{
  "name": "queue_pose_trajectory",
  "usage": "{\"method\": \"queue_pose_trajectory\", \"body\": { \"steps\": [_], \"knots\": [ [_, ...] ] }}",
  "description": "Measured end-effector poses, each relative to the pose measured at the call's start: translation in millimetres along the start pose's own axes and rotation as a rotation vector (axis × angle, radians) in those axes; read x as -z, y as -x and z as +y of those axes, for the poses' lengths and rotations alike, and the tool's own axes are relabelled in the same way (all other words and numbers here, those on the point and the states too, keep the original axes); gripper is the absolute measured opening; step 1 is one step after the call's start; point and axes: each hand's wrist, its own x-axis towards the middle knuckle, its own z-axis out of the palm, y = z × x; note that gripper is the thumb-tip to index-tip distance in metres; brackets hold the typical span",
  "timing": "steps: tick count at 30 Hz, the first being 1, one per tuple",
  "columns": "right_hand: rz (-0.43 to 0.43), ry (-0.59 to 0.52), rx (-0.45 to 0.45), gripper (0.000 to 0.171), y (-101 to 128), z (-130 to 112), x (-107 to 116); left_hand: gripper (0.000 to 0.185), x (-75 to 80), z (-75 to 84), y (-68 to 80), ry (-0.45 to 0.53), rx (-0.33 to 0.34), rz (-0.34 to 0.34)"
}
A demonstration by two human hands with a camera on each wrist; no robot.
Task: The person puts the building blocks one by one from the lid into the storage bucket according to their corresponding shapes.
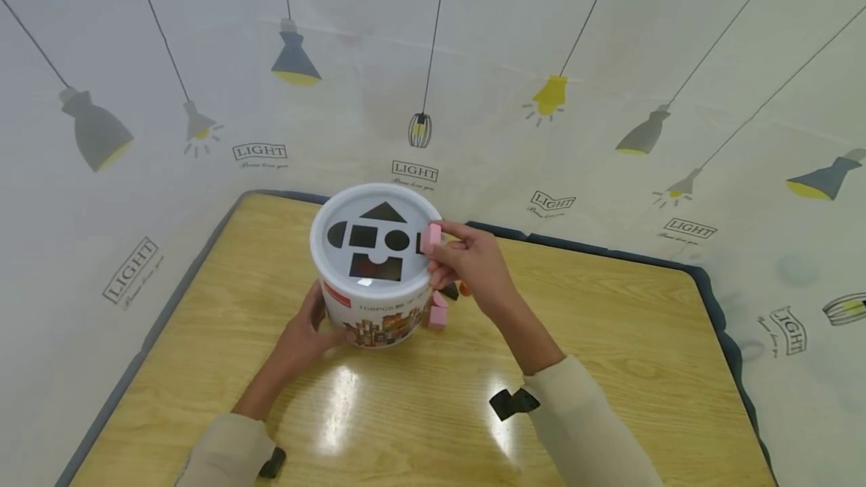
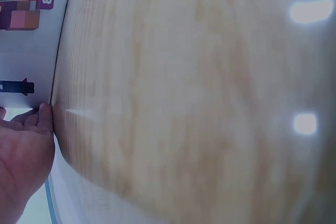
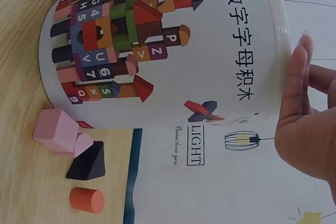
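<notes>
A white bucket (image 1: 379,307) with a shape-sorter lid (image 1: 375,284) stands upright on the wooden table. Its lid has a triangle, a half circle, a square, a circle and other cut-outs. My left hand (image 1: 304,333) holds the bucket's lower left side, thumb at the front; the left wrist view shows this hand (image 2: 26,150) by the printed wall. Between thumb and fingers, my right hand (image 1: 476,265) pinches a pink block (image 1: 431,237) over the cut-out at the lid's right edge. In the right wrist view the hand (image 3: 310,114) is by the rim and the pinched block is hidden.
Loose blocks lie right of the bucket: a pink cube (image 3: 56,129), a rounded pink piece (image 3: 77,145), a black triangular block (image 3: 88,161) and an orange cylinder (image 3: 87,200). Behind the table (image 1: 575,307) hangs a pale covering (image 1: 487,149) printed with lamps.
</notes>
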Motion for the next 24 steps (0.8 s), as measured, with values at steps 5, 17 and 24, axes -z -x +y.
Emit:
{"method": "queue_pose_trajectory", "body": {
  "steps": [5,17,24],
  "knots": [
    [0.009,0.060,-0.019,0.043,-4,-3,-3,0.111,0.0,1.4,0.5,-0.006,-0.001,0.000],
    [0.000,0.130,-0.079,0.041,-8,-9,-4,0.114,-3.1,-29.0,-11.8,-0.011,-0.011,0.016],
    [0.003,0.132,-0.102,0.041,-6,-10,-3,0.114,-4.2,-39.4,-14.5,-0.020,-0.021,0.031]
  ]
}}
